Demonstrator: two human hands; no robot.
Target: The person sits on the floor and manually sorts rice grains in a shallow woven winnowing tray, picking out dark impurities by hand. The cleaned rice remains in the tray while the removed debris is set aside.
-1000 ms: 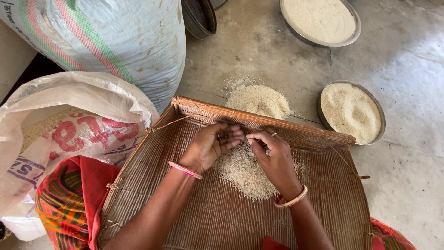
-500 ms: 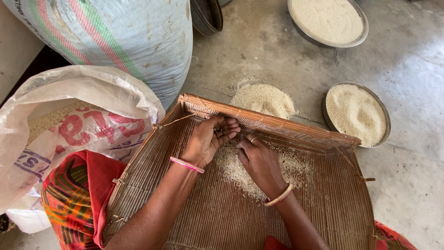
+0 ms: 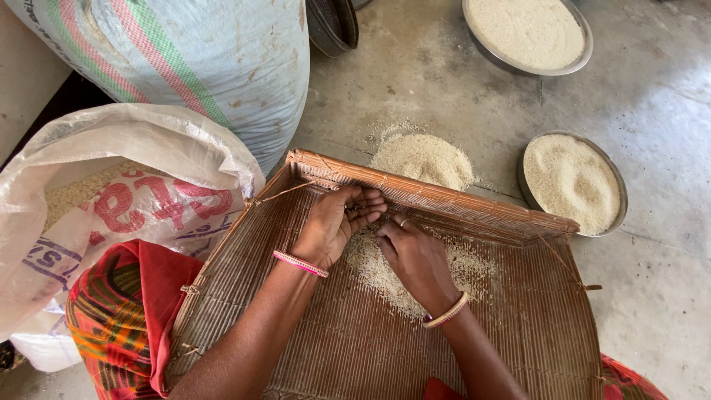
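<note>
My left hand [image 3: 335,222] cups a few grains; my right hand [image 3: 415,255] presses flat on the rice [image 3: 385,275] just beside it.

Woven bamboo winnowing tray [image 3: 355,348] on concrete floor, pale grain [image 3: 385,274] heaped mid-tray. Left hand [image 3: 333,222] cupped near the tray's far rim, fingers curled; right hand [image 3: 415,255] palm-down on the grain, just beside it. Beyond the rim: loose grain pile [image 3: 422,159], two metal bowls [image 3: 572,181] [image 3: 527,33] of grain; open sack [image 3: 111,192] at left.

Pale rice grains [image 3: 392,278] lie in a loose, spread heap near the raised back rim of a flat woven bamboo winnowing tray [image 3: 348,348], which rests on the concrete floor
</note>
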